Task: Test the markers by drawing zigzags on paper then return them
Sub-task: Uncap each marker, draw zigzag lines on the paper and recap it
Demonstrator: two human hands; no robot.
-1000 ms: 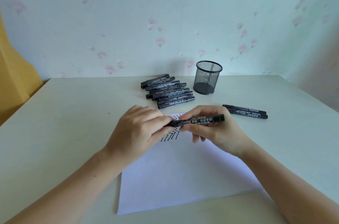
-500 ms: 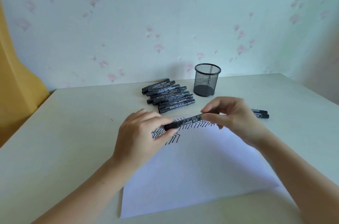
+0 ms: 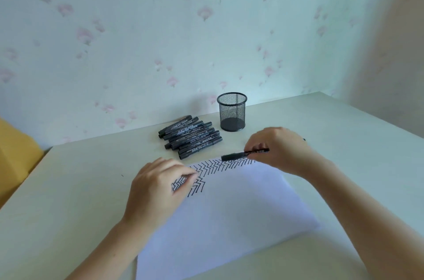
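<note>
Right hand pinching a capped black marker by its barrel, held roughly level just above the far edge of the paper, over the row of zigzags. Left hand over the paper's near-left zigzags, fingers loosely curled with thumb near fingertips, grasping nothing visible. Pile of markers lying on the table beyond the paper, just left of the mesh pen cup.

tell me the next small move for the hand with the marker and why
Probably set the marker down on the table to the right. The right hand holds it capped above the zigzags; the left hand has let go.
</note>
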